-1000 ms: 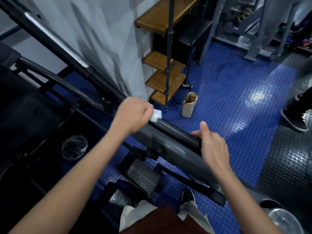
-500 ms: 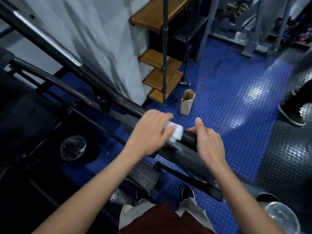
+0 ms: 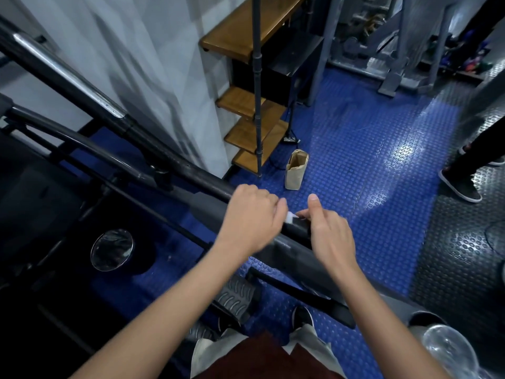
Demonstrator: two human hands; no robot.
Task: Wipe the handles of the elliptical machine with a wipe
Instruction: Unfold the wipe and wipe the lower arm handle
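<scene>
A long dark handle (image 3: pixel 207 203) of the elliptical machine runs diagonally from the upper left down to the lower right. My left hand (image 3: pixel 251 217) is closed over the handle with a small white wipe (image 3: pixel 290 216) pressed under its fingertips; only a corner of the wipe shows. My right hand (image 3: pixel 328 236) rests on the same handle just to the right, thumb up, its fingers next to the wipe. The two hands nearly touch.
A second curved bar (image 3: pixel 82 143) runs below left. Ridged foot pedals (image 3: pixel 235 296) sit under the handle. A brown paper bag (image 3: pixel 296 170) stands on the blue studded floor (image 3: pixel 369 149) near a wooden shelf unit (image 3: pixel 254 110). Another person's shoe (image 3: pixel 459 184) is at right.
My left hand has slid the wipe down the handle to the right until it meets my right hand, which has stayed on the handle. The wipe is now mostly covered.
</scene>
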